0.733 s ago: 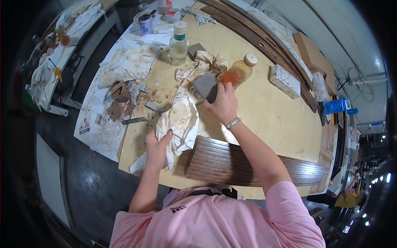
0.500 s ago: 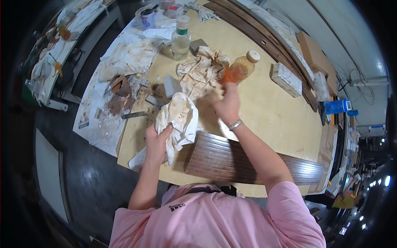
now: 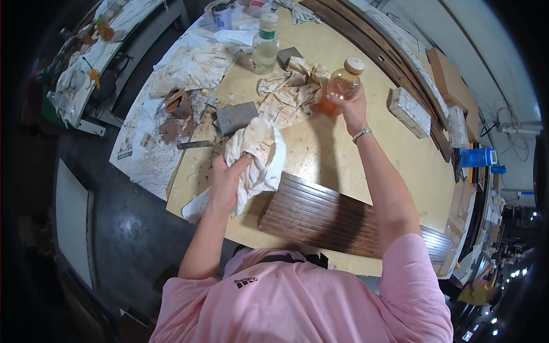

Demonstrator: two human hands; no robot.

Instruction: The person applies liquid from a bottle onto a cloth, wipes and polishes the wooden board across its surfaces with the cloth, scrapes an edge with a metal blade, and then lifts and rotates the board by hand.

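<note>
My left hand (image 3: pixel 227 184) is closed on a white, brown-stained rag (image 3: pixel 258 163) bunched up over the near left of the table. My right hand (image 3: pixel 350 110) grips a clear bottle (image 3: pixel 345 83) with a pale cap and orange liquid, its fingers wrapped round the lower part. A second stained rag (image 3: pixel 291 98) lies crumpled just left of the bottle. Below both hands, along the table's near edge, lies a dark brown grooved wood board (image 3: pixel 320 214). Next to the held rag rests a grey sanding block (image 3: pixel 235 118).
A clear bottle with a green label (image 3: pixel 265 48) stands farther back. White paper (image 3: pixel 137 163) at left bears a brown broken container (image 3: pixel 179 104) and brown powder. A dark flat tool (image 3: pixel 195 145) lies near. Long wood strips (image 3: pixel 372 46) and a wrapped block (image 3: pixel 410 112) line the right side.
My right hand has taken hold of the orange-liquid bottle and moved it slightly right. My left hand with the rag has shifted a little right in the picture, as the whole view has.
</note>
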